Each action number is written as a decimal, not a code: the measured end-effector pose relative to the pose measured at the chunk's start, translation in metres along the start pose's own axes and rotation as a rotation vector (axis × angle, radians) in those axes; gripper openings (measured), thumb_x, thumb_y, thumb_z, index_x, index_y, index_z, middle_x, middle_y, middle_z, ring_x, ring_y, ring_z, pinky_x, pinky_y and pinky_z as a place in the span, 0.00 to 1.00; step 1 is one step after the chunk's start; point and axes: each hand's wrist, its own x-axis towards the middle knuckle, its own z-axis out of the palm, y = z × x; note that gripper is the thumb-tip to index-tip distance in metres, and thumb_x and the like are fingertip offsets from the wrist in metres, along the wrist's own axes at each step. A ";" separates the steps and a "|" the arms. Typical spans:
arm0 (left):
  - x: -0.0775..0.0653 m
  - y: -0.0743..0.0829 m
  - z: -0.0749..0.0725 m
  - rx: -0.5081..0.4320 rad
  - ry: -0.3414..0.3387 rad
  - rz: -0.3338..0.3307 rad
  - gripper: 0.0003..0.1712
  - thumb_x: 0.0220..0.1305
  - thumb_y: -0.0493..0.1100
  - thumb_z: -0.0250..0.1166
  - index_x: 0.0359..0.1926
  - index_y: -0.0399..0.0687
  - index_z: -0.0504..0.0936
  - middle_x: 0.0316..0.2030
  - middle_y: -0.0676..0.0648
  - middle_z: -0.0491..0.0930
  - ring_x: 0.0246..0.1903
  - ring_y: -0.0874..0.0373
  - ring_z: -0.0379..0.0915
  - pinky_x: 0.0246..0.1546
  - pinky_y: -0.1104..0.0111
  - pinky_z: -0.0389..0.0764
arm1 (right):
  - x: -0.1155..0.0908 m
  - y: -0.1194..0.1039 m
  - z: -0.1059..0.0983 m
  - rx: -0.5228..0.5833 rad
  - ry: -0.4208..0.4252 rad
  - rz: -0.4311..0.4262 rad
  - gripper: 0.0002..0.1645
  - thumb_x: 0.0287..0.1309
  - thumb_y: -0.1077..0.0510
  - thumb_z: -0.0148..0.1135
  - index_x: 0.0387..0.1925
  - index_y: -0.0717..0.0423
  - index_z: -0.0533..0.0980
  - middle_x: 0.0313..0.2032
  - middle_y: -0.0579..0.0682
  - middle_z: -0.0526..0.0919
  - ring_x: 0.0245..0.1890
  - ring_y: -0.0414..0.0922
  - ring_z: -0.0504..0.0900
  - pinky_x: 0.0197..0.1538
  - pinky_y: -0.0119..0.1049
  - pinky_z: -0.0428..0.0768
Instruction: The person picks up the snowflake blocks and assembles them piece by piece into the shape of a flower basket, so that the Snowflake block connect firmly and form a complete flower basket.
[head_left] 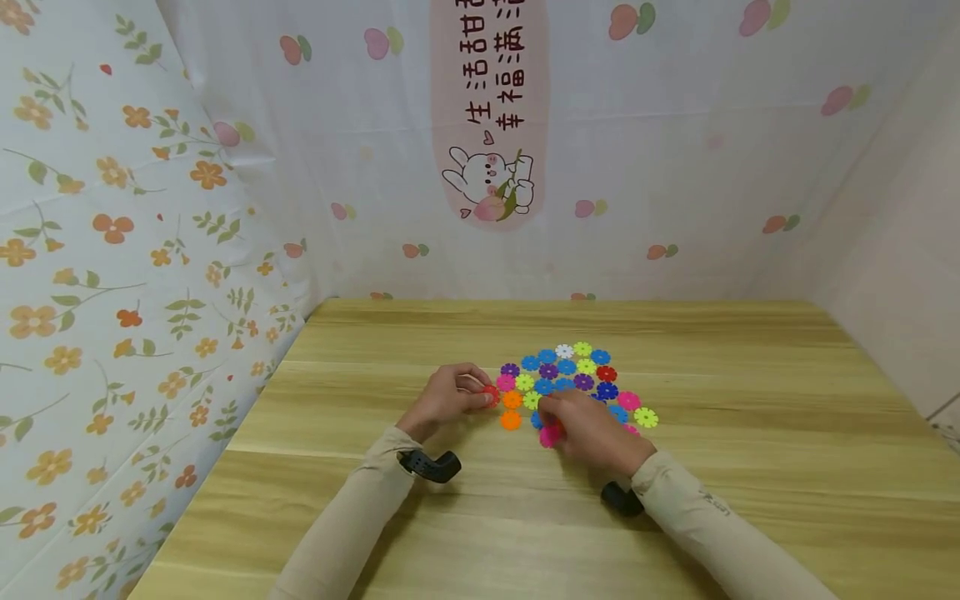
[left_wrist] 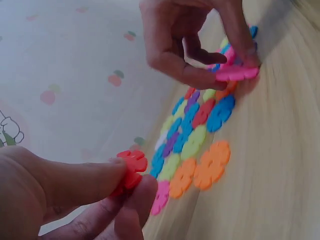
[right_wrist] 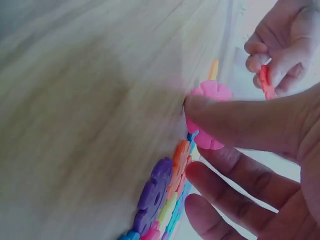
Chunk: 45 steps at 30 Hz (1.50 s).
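Observation:
Between thumb and fingertips, my left hand (head_left: 447, 398) pinches a red flower-shaped plastic disc (left_wrist: 134, 162), held at the left side of a cluster of such discs. My right hand (head_left: 588, 427) grips a pink flower disc (right_wrist: 210, 95) by its rim, over the cluster's near edge; in the left wrist view it looks tilted nearly edge-on. Two orange discs (left_wrist: 212, 165) lie flat between the hands. The right hand hides part of the cluster in the head view, where a purple disc (right_wrist: 153, 192) shows only from the right wrist.
Several blue, green, red, white and pink discs (head_left: 566, 367) lie close together on the wooden table (head_left: 337, 392). A yellow-green disc (head_left: 646, 417) marks the cluster's right end. Patterned cloth (head_left: 337, 150) hangs behind and to the left.

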 end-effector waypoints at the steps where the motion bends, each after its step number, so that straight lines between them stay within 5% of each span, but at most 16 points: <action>1: 0.000 0.001 0.001 -0.020 -0.003 -0.003 0.10 0.63 0.35 0.69 0.45 0.42 0.82 0.39 0.41 0.85 0.36 0.53 0.83 0.39 0.65 0.86 | 0.000 0.000 0.000 0.007 0.005 0.003 0.16 0.46 0.70 0.74 0.30 0.50 0.77 0.27 0.42 0.78 0.29 0.38 0.71 0.32 0.27 0.75; 11: -0.002 0.007 0.008 -0.140 -0.043 -0.011 0.11 0.66 0.35 0.66 0.48 0.39 0.80 0.42 0.38 0.88 0.40 0.47 0.87 0.44 0.58 0.87 | 0.003 0.006 -0.002 0.139 0.008 -0.006 0.13 0.50 0.72 0.69 0.29 0.51 0.80 0.25 0.40 0.81 0.26 0.34 0.73 0.32 0.25 0.76; 27: -0.004 0.013 0.017 -0.167 -0.083 0.010 0.14 0.67 0.36 0.65 0.52 0.38 0.82 0.42 0.37 0.89 0.39 0.48 0.88 0.44 0.56 0.87 | 0.000 0.015 -0.010 0.359 0.044 0.040 0.10 0.56 0.71 0.67 0.34 0.54 0.84 0.31 0.46 0.87 0.29 0.34 0.80 0.32 0.26 0.80; 35: -0.004 0.019 0.023 -0.205 -0.114 0.009 0.15 0.66 0.36 0.67 0.53 0.38 0.83 0.41 0.39 0.89 0.35 0.58 0.87 0.45 0.53 0.86 | 0.002 0.014 -0.012 0.484 0.220 0.090 0.06 0.58 0.68 0.69 0.34 0.54 0.82 0.31 0.48 0.87 0.30 0.45 0.87 0.33 0.27 0.83; 40: -0.005 0.025 0.027 -0.187 -0.123 0.010 0.14 0.66 0.39 0.67 0.52 0.41 0.84 0.41 0.40 0.90 0.38 0.50 0.88 0.45 0.54 0.86 | 0.004 0.010 -0.015 0.505 0.331 0.083 0.08 0.57 0.69 0.69 0.34 0.54 0.82 0.30 0.49 0.88 0.29 0.48 0.87 0.31 0.29 0.84; 45: -0.006 0.028 0.029 -0.177 -0.132 0.003 0.15 0.67 0.39 0.67 0.53 0.41 0.83 0.40 0.40 0.90 0.44 0.40 0.87 0.45 0.56 0.86 | 0.003 0.008 -0.016 0.481 0.363 0.084 0.08 0.57 0.68 0.69 0.34 0.53 0.83 0.30 0.49 0.89 0.29 0.41 0.85 0.31 0.29 0.83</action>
